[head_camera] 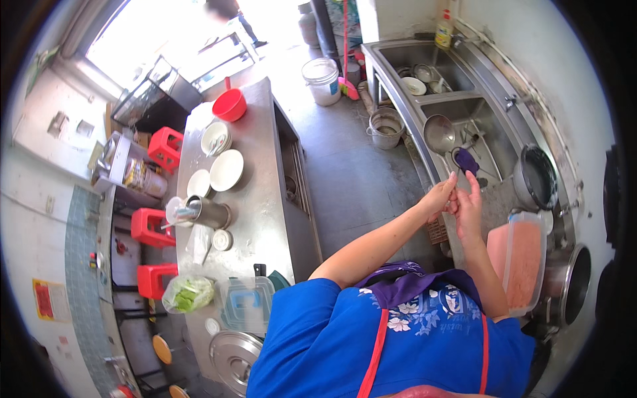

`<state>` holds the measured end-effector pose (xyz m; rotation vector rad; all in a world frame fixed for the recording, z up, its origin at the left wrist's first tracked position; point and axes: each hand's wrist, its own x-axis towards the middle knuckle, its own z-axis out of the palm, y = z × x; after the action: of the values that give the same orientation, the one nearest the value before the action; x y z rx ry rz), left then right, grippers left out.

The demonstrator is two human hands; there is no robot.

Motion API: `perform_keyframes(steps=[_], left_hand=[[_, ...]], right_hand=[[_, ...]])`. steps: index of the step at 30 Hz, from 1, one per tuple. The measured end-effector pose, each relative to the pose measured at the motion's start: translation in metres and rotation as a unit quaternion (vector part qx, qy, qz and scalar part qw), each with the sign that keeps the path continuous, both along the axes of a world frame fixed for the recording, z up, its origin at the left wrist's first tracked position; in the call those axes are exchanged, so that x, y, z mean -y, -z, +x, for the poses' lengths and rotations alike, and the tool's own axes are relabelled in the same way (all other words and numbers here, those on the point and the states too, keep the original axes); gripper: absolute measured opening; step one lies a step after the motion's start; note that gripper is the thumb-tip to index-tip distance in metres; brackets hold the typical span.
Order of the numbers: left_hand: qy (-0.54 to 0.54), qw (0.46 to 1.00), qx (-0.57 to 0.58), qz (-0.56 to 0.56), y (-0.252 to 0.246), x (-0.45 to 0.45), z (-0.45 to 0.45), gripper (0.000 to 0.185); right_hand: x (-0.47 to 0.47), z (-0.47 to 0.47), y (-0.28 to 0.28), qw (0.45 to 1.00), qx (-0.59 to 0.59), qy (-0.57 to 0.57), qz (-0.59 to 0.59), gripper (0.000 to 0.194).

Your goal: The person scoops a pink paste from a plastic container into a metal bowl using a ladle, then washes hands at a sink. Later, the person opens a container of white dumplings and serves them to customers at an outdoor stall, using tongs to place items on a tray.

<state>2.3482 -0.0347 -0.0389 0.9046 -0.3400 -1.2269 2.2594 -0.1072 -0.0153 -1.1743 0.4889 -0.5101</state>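
Observation:
My left hand [440,198] and my right hand [468,201] meet in front of the sink counter, their fingers touching each other. The right index finger points up, while the other fingers curl against the left hand. I cannot tell whether anything small lies between them. Just beyond the fingertips is a bunched purple cloth [467,160] at the near end of a steel sink basin [473,112]. A large round metal ladle [439,134] rests over the basin's edge, its handle running towards my hands. Several metal utensils lie partly hidden in the basin.
Right of my arms stand a grey basin [535,176], a plastic tub with pink contents [522,263] and a steel pot [567,288]. Bowls [226,170] stand on the steel table [264,209] at left. A bucket [385,129] sits beside the sink; a person [226,12] is outside.

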Motion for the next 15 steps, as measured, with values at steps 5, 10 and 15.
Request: perform_keyframes(steps=[5, 10, 15], left_hand=[[-0.048, 0.983, 0.111, 0.139, 0.023, -0.031, 0.034, 0.06], [-0.151, 0.946, 0.149, 0.245, 0.044, -0.103, 0.048, 0.046], [-0.298, 0.871, 0.209, 0.332, 0.056, -0.185, 0.032, 0.039]], right_hand=[[0.09, 0.05, 0.037, 0.995, -0.025, 0.058, 0.081, 0.052], [0.208, 0.118, 0.13, 0.976, -0.181, 0.107, -0.062, 0.056], [0.281, 0.167, 0.222, 0.935, -0.343, 0.063, -0.058, 0.021]])
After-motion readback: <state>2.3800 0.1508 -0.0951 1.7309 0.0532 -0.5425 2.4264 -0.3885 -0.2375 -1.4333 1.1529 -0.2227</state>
